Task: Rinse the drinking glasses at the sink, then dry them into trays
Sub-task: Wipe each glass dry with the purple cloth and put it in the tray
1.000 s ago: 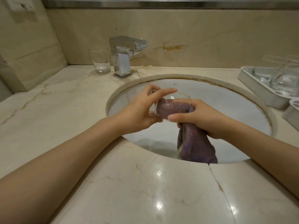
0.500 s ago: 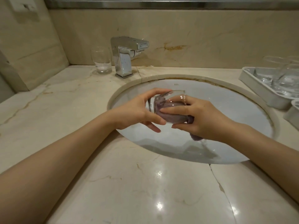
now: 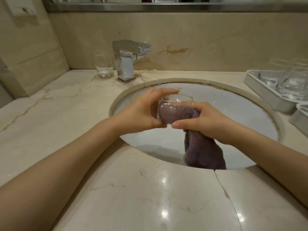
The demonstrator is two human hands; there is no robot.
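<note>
Clear glass point(image 3: 173, 110) sideways, mouth rightward, purple cloth point(image 3: 205, 152) stuffed inside

A bathroom vanity: a round white sink point(image 3: 233, 117) set under a beige marble surface point(image 3: 58, 122), chrome faucet point(image 3: 126, 62) at its rear edge, mirror frame point(image 3: 166, 6) above.

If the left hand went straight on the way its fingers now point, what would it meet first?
The left hand points right, across the glass it already holds. Just beyond lies the right hand, gripping the purple cloth stuffed inside; probably that comes first, though depth is unclear.
</note>
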